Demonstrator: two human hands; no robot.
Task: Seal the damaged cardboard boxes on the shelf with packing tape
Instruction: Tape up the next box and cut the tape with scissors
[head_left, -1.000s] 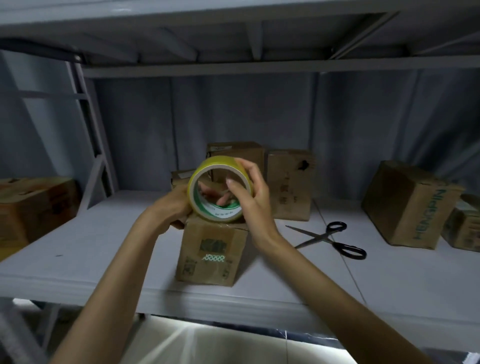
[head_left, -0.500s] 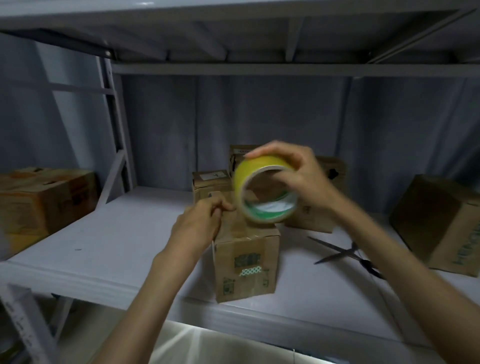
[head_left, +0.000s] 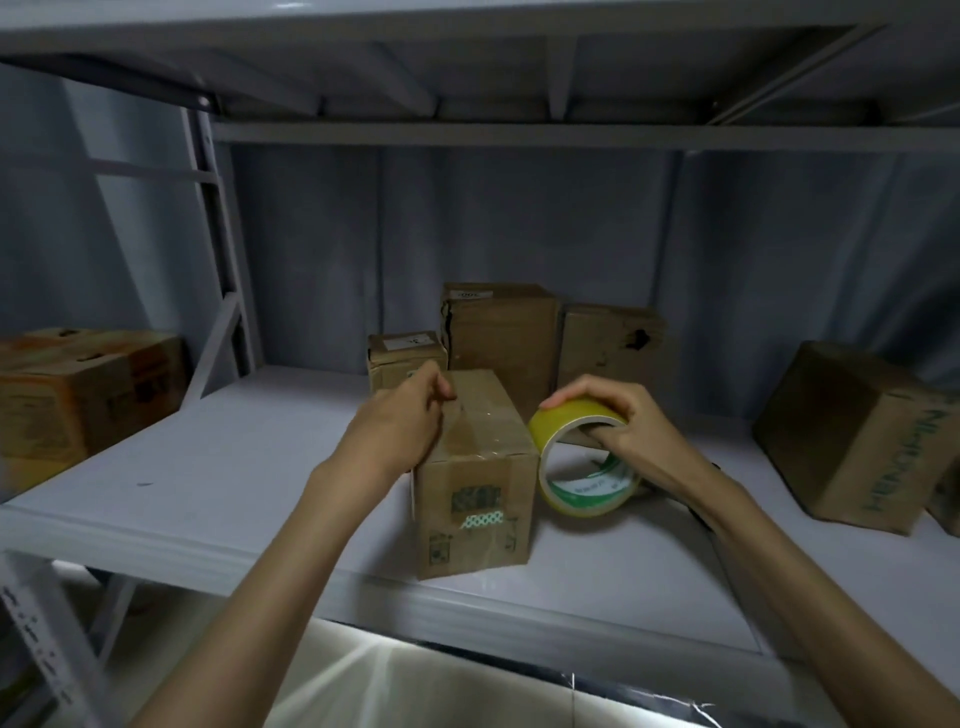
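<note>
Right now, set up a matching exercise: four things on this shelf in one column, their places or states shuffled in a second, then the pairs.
Things
1. tape roll
2. front box
3. HENGPIN box
4. left hand

Places or states
A. tilted, far right on the shelf
B. gripped by the right hand
C. fingers pinched over the front box's top
D. upright near the shelf's front edge

Pairs: 1-B, 2-D, 3-A, 4-C

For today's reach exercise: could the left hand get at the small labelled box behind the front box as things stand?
Probably yes: the left hand sits on the front box top, with the small labelled box just beyond and nothing visible between them.
</note>
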